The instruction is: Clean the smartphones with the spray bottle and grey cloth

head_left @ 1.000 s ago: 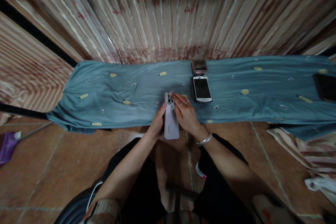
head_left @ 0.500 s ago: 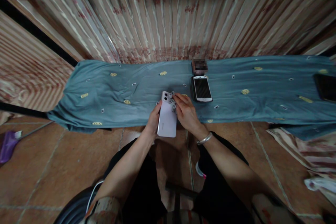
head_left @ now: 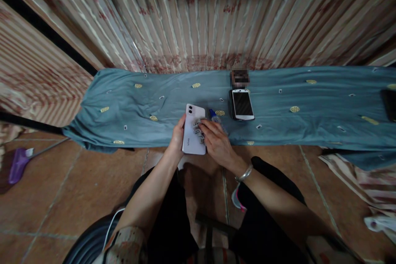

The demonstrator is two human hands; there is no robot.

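A pale lilac smartphone (head_left: 189, 132) is held back side up, its camera lenses at the far end. My left hand (head_left: 177, 137) grips it along its left edge. Against its back my right hand (head_left: 219, 142) presses a crumpled grey-white cloth (head_left: 198, 130), fingers closed on it. Just beyond my right hand lies a clear bottle with a blue cap (head_left: 213, 113), partly covered by the hand. To the right, a white phone with a dark screen (head_left: 243, 104) rests on a dark case or cover.
The teal patterned cloth (head_left: 167, 86) covers a long narrow surface before me. A dark flat object (head_left: 389, 104) is at its far right. Pleated curtains (head_left: 198, 20) hang behind. A purple dustpan or broom head (head_left: 19, 165) is on the tiled floor at left.
My right hand has moved the cloth from near the camera lenses down toward the middle of the phone's back. The blue-capped bottle has come into view. The view has shifted slightly.
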